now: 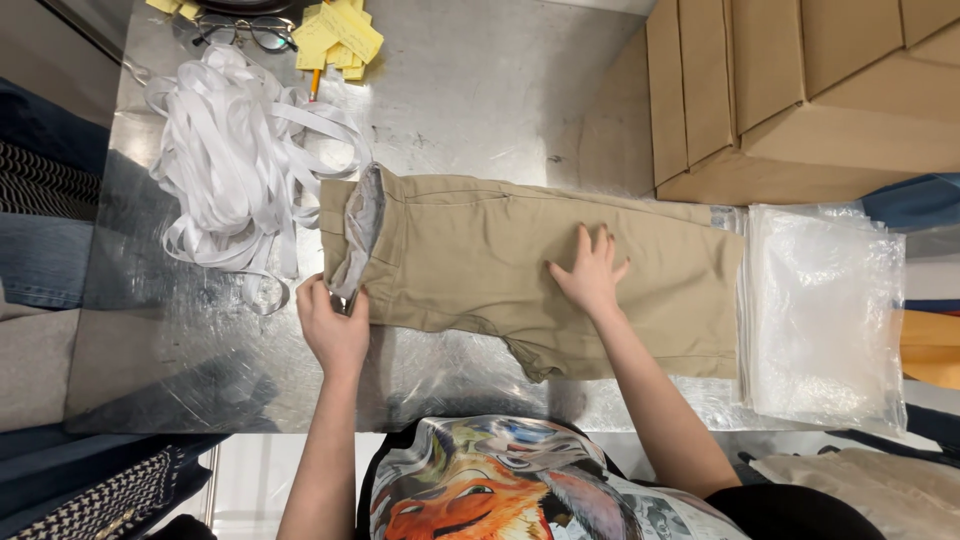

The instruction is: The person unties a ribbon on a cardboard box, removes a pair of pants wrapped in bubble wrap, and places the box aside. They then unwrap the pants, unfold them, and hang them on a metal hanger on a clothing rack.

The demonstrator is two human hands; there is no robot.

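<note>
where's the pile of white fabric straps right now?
In the head view, the pile of white fabric straps lies at the upper left of the shiny metal table, just left of the folded khaki trousers and below the black-framed eyeglasses.

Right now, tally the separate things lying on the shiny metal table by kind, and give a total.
Khaki folded trousers: 1
Tangled heap of white straps: 1
Stack of clear plastic bags: 1
Pair of dark-rimmed glasses: 1
Pile of yellow paper notes: 1
Yellow pencil: 1
Total: 6
</note>
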